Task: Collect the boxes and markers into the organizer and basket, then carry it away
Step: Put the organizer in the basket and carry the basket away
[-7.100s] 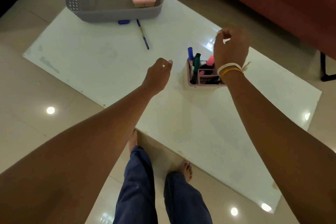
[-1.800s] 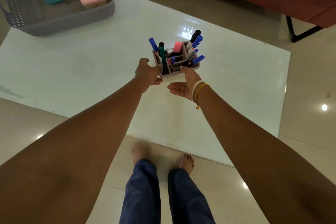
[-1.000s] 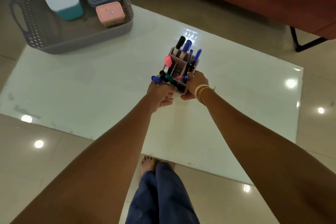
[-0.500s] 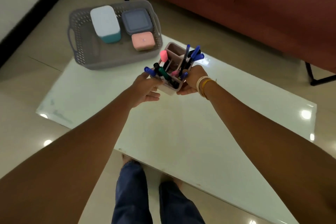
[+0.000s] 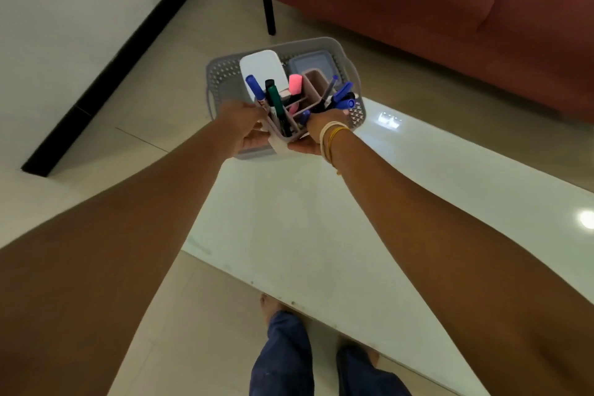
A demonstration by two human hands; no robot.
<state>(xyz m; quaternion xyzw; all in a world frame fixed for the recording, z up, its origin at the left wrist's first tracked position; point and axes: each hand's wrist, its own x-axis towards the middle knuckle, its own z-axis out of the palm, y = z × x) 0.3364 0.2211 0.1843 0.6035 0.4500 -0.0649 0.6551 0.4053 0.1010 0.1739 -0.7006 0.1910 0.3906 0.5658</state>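
Fingers [image 5: 254, 141] of both hands clasp marker organizer [image 5: 289, 133]; no legible writing.

Both bare arms are extended forward and converge. Left hand [image 5: 241, 128] is curled, fingers closed against the left side of the organizer [image 5: 291, 119]. Right hand [image 5: 316, 135] is cupped under its right side, palm turned inward; bangles are worn at the right wrist

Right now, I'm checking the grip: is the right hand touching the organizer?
Touching. The head view shows the right hand cupped under and against the organizer, with the left hand gripping its other side.
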